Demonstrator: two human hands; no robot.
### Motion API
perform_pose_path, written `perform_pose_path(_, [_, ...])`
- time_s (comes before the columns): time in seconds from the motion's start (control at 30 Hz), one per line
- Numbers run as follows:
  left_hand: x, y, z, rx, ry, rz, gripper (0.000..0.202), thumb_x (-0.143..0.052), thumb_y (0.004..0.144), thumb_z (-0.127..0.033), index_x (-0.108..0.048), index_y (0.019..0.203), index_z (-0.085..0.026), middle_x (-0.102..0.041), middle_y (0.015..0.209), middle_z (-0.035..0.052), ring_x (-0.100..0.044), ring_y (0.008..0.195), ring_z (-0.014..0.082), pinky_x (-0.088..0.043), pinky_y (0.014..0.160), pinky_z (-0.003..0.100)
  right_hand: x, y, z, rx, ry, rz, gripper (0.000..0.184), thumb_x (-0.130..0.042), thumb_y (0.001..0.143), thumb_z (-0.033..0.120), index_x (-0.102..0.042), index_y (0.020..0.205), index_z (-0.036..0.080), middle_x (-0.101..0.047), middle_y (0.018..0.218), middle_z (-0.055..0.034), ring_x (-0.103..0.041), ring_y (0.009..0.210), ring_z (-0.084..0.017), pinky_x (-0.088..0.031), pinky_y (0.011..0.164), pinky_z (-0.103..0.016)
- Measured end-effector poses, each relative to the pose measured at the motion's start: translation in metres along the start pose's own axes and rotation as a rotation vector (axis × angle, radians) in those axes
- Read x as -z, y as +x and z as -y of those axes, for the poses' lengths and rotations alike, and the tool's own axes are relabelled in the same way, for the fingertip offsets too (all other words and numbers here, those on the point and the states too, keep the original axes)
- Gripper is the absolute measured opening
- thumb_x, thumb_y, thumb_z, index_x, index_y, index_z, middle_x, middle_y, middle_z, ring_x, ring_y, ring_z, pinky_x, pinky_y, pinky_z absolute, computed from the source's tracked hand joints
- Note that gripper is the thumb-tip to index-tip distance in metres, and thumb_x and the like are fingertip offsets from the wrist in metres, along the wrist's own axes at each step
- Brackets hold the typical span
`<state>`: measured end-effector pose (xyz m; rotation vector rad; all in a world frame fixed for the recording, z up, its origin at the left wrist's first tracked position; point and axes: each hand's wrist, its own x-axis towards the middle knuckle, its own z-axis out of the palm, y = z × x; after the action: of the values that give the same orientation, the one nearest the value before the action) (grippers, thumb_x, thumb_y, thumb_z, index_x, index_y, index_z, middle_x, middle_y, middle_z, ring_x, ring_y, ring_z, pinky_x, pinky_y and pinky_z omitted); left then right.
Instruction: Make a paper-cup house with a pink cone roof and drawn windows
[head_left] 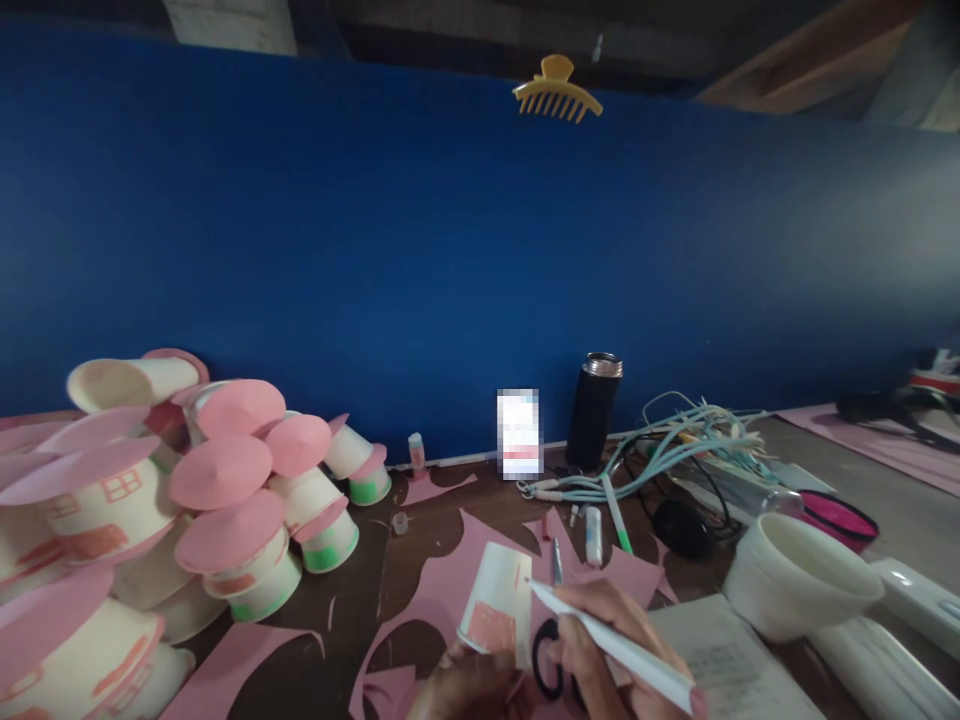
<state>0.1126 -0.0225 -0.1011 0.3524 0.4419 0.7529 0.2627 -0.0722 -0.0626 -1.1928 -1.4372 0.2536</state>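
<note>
My left hand (pixel 469 685) is closed around the lower part of a white paper cup (pixel 501 580), which lies tilted and carries a reddish-pink coloured patch and a small mark on its side. A white marker (pixel 615 640) with a pink end is in my right hand (pixel 600 645), its fingers wrapped round the barrel. The marker's tip touches or nearly touches the cup's right side; I cannot tell which. Black scissor handles (pixel 546 655) show between my hands, partly hidden by my right hand. Under the cup lies cut pink paper (pixel 442 590) with curved edges.
Paper cups with pink cone tops (pixel 225 470) crowd the left side. A phone (pixel 519 435) and a black bottle (pixel 594 410) stand by the blue wall (pixel 420 220). Tangled cables (pixel 675 450), a black mouse (pixel 682 528) and a white roll (pixel 795 580) are at the right.
</note>
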Motion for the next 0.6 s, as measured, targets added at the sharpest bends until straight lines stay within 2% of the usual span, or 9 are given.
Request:
perform_pose_path(0.13, [0.0007,-0.0004,-0.0002,0.018,-0.061,-0.049,0.022,-0.083,0.06,-0.011,-0.074,0.08,-0.013,-0.073,0.08,0.0059,-0.063,0.07,0.0153,-0.046,0.073,0.028,0.008,0.0043,-0.0021,-0.018,0.016,0.044,0.016,-0.052,0.095,0.025,-0.061,0.109,0.022,-0.065,0.081,-0.0035,-0.067,0.06,-0.015,-0.056,0.054,-0.021])
perform_pose_path(0.33, [0.0013,-0.0002,0.0007,0.023,-0.075,-0.019,0.024,-0.084,0.058,-0.01,-0.073,0.079,-0.014,-0.071,0.075,0.0042,-0.063,0.071,0.0163,-0.046,0.072,0.028,0.009,0.0055,-0.0095,0.028,-0.004,0.081,0.019,-0.053,0.094,0.019,-0.059,0.112,0.023,-0.068,0.094,-0.0068,-0.07,0.064,-0.016,-0.059,0.057,-0.022])
perform_pose_path(0.47, [-0.0018,-0.0024,-0.001,0.035,-0.057,0.015,0.02,-0.084,0.059,-0.012,-0.073,0.076,-0.013,-0.072,0.083,0.0072,-0.064,0.072,0.0165,-0.046,0.072,0.028,0.0082,0.0053,-0.0084,0.02,-0.024,0.086,0.019,-0.051,0.095,0.02,-0.059,0.111,0.023,-0.068,0.093,-0.0067,-0.069,0.063,-0.016,-0.06,0.058,-0.023])
perform_pose_path(0.6, [-0.0048,-0.005,-0.0009,0.043,-0.091,0.028,0.02,-0.082,0.06,-0.011,-0.073,0.078,-0.013,-0.07,0.076,0.0048,-0.062,0.069,0.015,-0.045,0.074,0.028,0.0085,0.0054,-0.0078,0.05,-0.017,0.087,0.02,-0.051,0.095,0.018,-0.059,0.113,0.023,-0.068,0.095,-0.0066,-0.07,0.062,-0.015,-0.06,0.057,-0.022])
